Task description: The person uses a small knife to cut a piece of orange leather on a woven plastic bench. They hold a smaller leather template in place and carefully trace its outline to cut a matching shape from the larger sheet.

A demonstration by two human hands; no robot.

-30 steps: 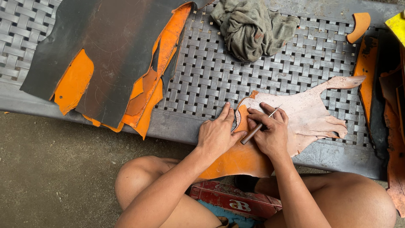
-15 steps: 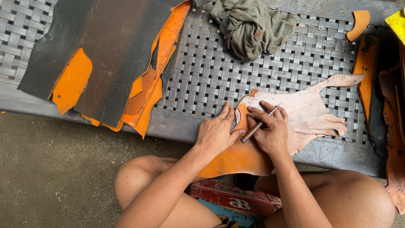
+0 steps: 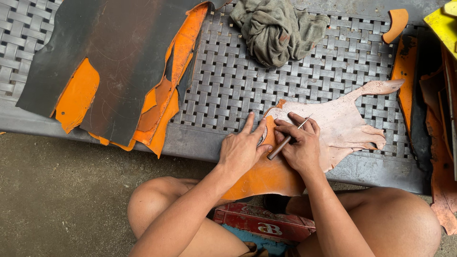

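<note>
On leather piece (image 3: 342,123) | left hand (image 3: 243,150) flat | right hand (image 3: 300,147) gripping awl (image 3: 284,142)

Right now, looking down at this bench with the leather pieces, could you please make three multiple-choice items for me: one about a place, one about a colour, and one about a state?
1. Where does the grey-green rag lie?
A. On the woven bench top, beyond the hands
B. On the ground beside the knee
C. Under the pale leather piece

2. What colour shows at the edges under the large dark leather sheet?
A. Blue
B. Orange
C. White

3. How is the thin awl-like tool right now?
A. Lying loose on the bench
B. Stuck upright in the rag
C. Gripped in the right hand

Answers: 1 A, the rag sits on the woven bench near its far edge. 2 B, orange leather shows along the sheet's sides. 3 C, the right hand's fingers wrap the wooden handle, while the left hand presses flat on the leather beside it.
</note>
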